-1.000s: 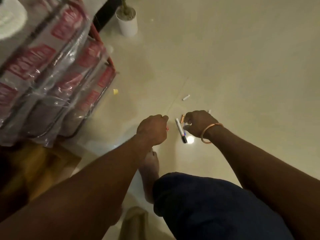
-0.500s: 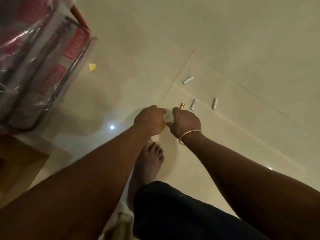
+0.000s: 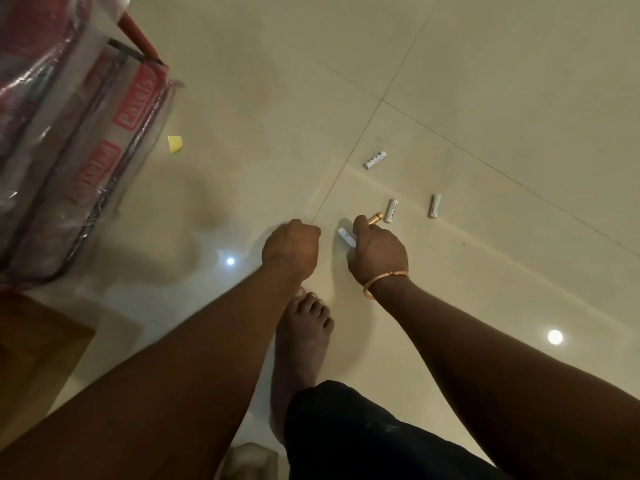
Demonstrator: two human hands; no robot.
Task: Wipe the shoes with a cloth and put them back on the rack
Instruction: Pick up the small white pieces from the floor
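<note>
**A:** Where are the shoes and the cloth?

**B:** Neither shows. A red-framed stand wrapped in clear plastic (image 3: 104, 109) sits at the far left. It may be the rack, but I can't tell.

**A:** And the hands?

**B:** Both are low over the pale tiled floor (image 3: 485, 98). The right hand (image 3: 377, 254) has its grip pinching a small white cylinder (image 3: 346, 236). A copper-coloured cylinder (image 3: 375, 218) pokes out past its fingers, held or lying there, I can't tell. The left hand (image 3: 291, 249) is curled just beside it, and whether that grip holds anything is hidden.

**A:** So what's the step?

**B:** Clearing strays off the floor first, I'd judge. The nearest white battery (image 3: 392, 211) lies just beyond the right hand, the right-side white battery (image 3: 435, 205) is near it, and the far white battery (image 3: 374, 160) sits farther off. They'll probably roll on smooth tile, so cup each from above rather than flicking it. Take the nearest first.
</note>
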